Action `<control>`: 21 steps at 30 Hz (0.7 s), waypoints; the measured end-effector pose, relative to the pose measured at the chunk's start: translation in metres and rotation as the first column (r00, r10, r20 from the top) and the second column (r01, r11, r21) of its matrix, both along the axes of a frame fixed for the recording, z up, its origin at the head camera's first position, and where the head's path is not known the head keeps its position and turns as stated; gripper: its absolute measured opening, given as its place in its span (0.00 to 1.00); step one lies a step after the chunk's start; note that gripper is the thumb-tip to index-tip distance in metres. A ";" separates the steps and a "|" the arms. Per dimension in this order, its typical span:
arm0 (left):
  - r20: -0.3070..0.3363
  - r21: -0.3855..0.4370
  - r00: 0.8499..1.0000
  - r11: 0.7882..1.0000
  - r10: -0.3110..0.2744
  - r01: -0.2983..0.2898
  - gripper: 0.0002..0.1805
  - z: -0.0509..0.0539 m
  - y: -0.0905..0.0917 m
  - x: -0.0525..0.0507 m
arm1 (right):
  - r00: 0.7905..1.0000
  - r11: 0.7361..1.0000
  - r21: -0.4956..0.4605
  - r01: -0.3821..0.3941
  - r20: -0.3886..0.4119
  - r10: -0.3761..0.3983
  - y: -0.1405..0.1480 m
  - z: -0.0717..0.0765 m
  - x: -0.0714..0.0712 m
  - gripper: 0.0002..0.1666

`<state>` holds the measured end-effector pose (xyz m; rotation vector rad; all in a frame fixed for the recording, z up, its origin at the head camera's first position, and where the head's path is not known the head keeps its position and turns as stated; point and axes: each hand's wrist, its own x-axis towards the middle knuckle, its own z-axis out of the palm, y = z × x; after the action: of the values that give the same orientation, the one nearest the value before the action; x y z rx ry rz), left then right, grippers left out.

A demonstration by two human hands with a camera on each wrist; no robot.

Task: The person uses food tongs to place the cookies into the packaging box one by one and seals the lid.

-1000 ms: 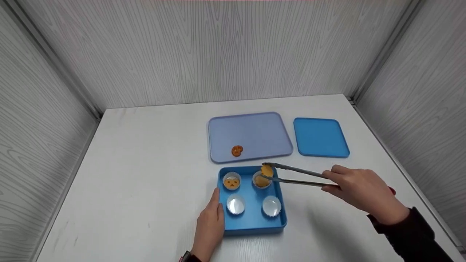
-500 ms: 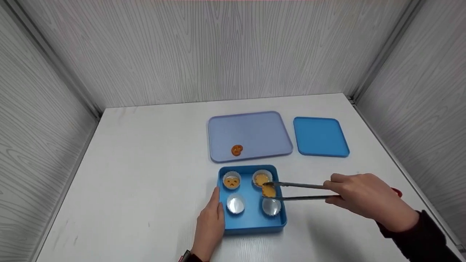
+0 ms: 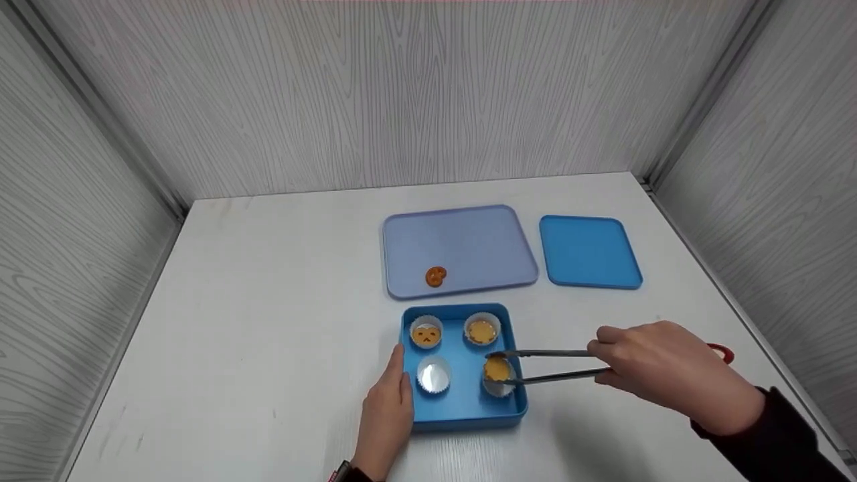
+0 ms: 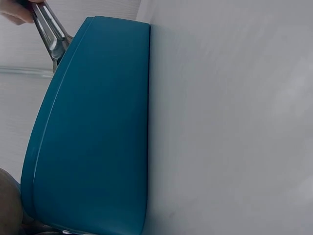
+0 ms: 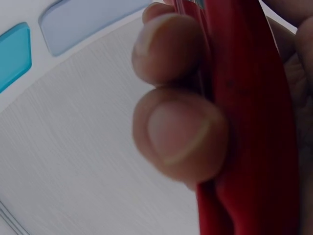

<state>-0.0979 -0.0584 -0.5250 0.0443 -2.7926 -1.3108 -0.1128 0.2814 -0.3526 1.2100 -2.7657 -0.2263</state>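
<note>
There is room to pass left of the left hand (image 3: 387,415), but tongs (image 3: 556,353) cross the blue box's (image 3: 469,424) right wall.

No readable text or labels anywhere.

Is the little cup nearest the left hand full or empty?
Empty. Inside the cup beside the left hand, you see just its pale, shiny bottom, with nothing on it.
</note>
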 end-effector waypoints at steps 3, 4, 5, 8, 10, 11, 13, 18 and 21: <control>0.017 0.009 1.000 1.000 0.002 -0.003 0.28 0.000 0.000 -0.001 | 1.000 1.000 0.016 0.008 0.001 -0.008 -0.003 0.002 0.002 0.16; 0.021 0.012 1.000 1.000 0.003 -0.003 0.28 0.000 0.000 -0.001 | 1.000 1.000 0.020 0.009 0.001 -0.009 -0.004 0.002 0.003 0.16; 0.020 0.011 1.000 1.000 0.003 -0.003 0.28 0.000 0.000 -0.002 | 1.000 1.000 0.025 0.010 0.002 -0.010 -0.005 0.003 0.003 0.16; 0.020 0.011 1.000 1.000 0.003 -0.003 0.28 0.000 0.000 -0.002 | 1.000 0.999 0.035 0.018 0.005 -0.018 -0.007 0.003 0.004 0.16; 0.018 0.010 1.000 1.000 0.000 0.000 0.28 0.001 0.000 -0.001 | 1.000 0.999 0.045 0.027 0.011 -0.028 -0.009 0.004 0.005 0.16; 0.018 0.009 1.000 1.000 -0.002 0.002 0.28 0.001 0.000 -0.001 | 0.999 0.998 0.049 0.031 0.010 -0.032 -0.009 0.004 0.005 0.16; 0.023 0.012 1.000 1.000 -0.004 0.004 0.28 0.002 0.000 -0.001 | 0.999 0.998 0.057 0.039 0.009 -0.040 -0.011 0.005 0.006 0.16; -0.010 0.011 1.000 1.000 -0.005 0.005 0.27 0.002 -0.001 0.000 | 0.999 0.997 0.064 0.052 -0.007 -0.051 -0.015 0.006 0.008 0.17; -0.023 0.014 1.000 1.000 -0.005 0.006 0.27 0.001 -0.001 0.000 | 0.999 0.996 0.065 0.052 -0.019 -0.051 -0.017 0.006 0.009 0.17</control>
<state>-0.0974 -0.0597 -0.5238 0.0219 -2.7659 -1.3240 -0.1035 0.2645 -0.3464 1.1462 -2.7982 -0.3336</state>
